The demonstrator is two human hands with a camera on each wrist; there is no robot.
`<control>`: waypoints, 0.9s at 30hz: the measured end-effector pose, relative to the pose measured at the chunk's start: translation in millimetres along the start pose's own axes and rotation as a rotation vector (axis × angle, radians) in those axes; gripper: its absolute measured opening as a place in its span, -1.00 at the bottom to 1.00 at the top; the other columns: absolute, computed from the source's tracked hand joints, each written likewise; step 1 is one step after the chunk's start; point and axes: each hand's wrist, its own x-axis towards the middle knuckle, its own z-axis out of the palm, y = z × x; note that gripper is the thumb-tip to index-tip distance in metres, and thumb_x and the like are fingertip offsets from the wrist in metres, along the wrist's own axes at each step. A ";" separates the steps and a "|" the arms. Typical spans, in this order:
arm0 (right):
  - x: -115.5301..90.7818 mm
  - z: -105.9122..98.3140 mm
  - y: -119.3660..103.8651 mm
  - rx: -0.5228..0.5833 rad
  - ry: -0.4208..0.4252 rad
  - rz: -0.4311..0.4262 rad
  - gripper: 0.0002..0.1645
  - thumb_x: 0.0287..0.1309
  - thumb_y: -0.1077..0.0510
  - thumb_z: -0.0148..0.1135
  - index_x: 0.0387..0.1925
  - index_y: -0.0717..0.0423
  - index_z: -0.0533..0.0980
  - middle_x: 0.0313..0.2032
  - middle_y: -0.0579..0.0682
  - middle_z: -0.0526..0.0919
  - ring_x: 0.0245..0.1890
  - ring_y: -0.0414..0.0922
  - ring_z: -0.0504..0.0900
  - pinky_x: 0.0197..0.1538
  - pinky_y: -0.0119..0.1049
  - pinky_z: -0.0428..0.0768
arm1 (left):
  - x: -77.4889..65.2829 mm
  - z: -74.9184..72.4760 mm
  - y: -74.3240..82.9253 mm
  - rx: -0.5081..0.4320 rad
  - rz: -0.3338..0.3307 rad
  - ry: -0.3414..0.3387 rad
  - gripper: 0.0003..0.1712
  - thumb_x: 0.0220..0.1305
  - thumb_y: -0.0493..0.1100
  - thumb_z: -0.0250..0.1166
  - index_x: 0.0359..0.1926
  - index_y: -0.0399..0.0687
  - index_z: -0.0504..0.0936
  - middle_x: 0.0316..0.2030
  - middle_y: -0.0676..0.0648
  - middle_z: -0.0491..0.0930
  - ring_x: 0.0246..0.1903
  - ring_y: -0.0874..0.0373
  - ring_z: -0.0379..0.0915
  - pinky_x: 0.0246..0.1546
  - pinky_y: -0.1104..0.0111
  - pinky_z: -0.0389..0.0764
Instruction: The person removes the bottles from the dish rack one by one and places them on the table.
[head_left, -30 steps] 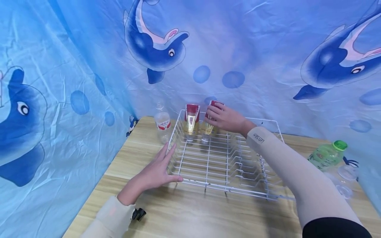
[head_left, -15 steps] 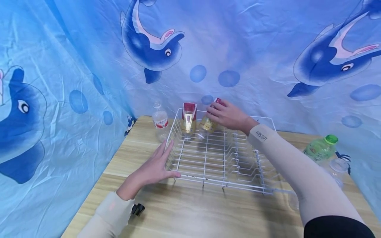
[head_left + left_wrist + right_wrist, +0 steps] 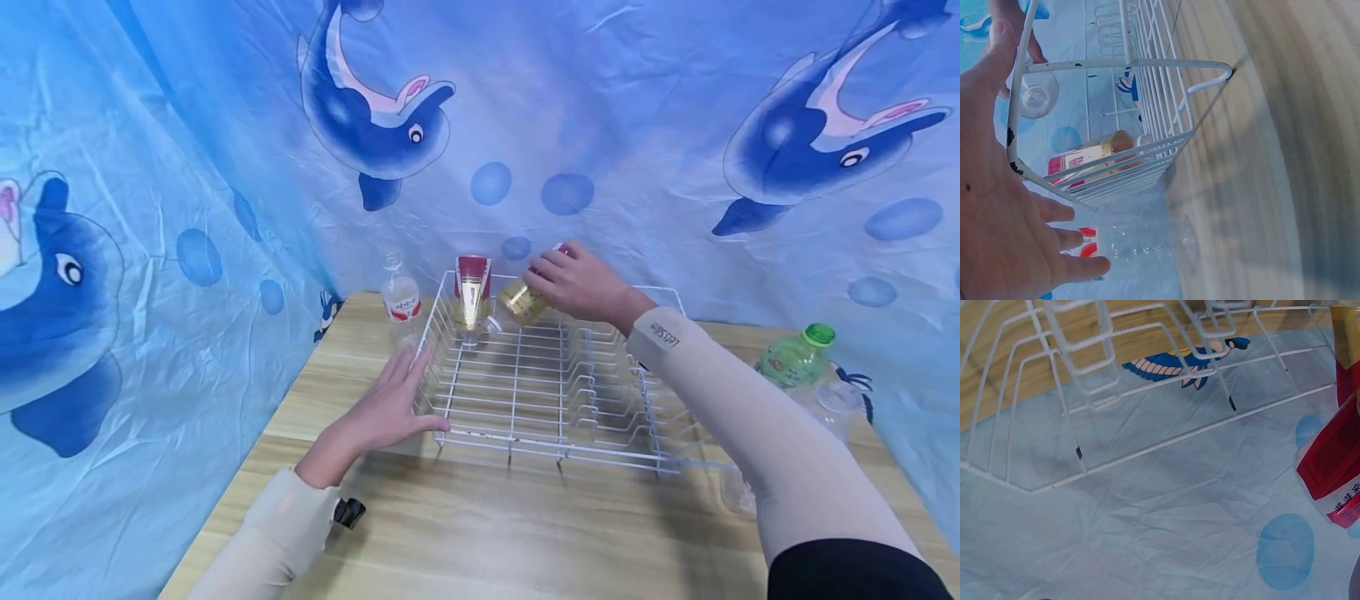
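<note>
In the head view my right hand grips a bottle with a red and gold label over the back of the white wire dish rack. The bottle is tilted, its clear neck end pointing down and left. A matching bottle stands neck down inside the rack's back left corner; the left wrist view shows this bottle through the wires. My left hand lies along the rack's left front corner, fingers straight and thumb at the front rim. Part of my right hand also shows in the left wrist view.
A clear bottle with a red and white label stands left of the rack. On the right are a green bottle and a clear bottle, partly behind my right sleeve. A dolphin-print curtain hangs behind the wooden table.
The bottle in my right hand has gone from nearly upright to strongly tilted, as the hand shifts slightly right. My left hand stays at the rack's corner. The view has shifted slightly.
</note>
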 end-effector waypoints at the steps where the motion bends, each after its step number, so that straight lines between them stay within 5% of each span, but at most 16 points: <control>1: -0.7 -1.3 -1.2 0.010 0.011 0.016 -0.29 0.03 0.07 0.53 0.22 0.13 0.49 0.13 0.15 0.59 0.07 0.12 0.55 0.04 0.03 0.51 | 0.8 -1.1 0.5 0.015 0.005 0.007 0.46 0.07 0.50 0.35 0.61 -0.05 -0.35 0.57 -0.31 -0.40 0.54 -0.23 -0.51 0.45 -0.18 -0.12; 6: -1.9 -5.5 -8.8 0.052 0.026 0.098 -0.28 0.08 -0.14 0.49 0.20 0.10 0.51 0.08 0.12 0.61 0.01 0.11 0.56 -0.04 0.02 0.52 | 8.0 -5.0 3.5 0.056 0.014 0.019 0.46 0.09 0.59 0.22 0.60 -0.22 -0.29 0.56 -0.33 -0.33 0.53 -0.24 -0.55 0.47 -0.17 -0.24; 15: -3.4 -7.5 -21.0 0.176 -0.024 0.280 -0.02 -0.08 -0.29 0.55 0.29 0.11 0.44 0.09 0.12 0.59 0.04 0.11 0.54 0.03 0.02 0.49 | 19.3 -5.8 18.6 0.102 -0.048 0.046 0.45 0.06 0.68 0.11 0.62 -0.10 -0.29 0.59 -0.25 -0.24 0.52 -0.27 -0.63 0.23 -0.48 -0.56; 22: -3.5 -10.0 -32.5 0.294 -0.069 0.456 0.09 -0.09 -0.34 0.54 0.36 0.13 0.40 0.08 0.13 0.56 0.05 0.12 0.51 0.04 0.05 0.45 | 33.7 -6.4 42.7 0.092 -0.076 0.104 0.45 0.06 0.71 0.06 0.61 -0.16 -0.22 0.59 -0.16 -0.27 0.51 -0.09 -0.78 0.20 -0.40 -0.73; 27: -3.8 -9.4 -40.8 0.424 -0.086 0.629 0.08 -0.11 -0.33 0.56 0.34 0.15 0.43 0.03 0.12 0.55 0.02 0.08 0.49 0.04 0.06 0.44 | 47.1 -6.5 64.9 0.080 -0.091 0.124 0.47 0.03 0.73 0.05 0.61 -0.16 -0.22 0.59 -0.17 -0.22 0.52 -0.15 -0.68 0.21 -0.36 -0.75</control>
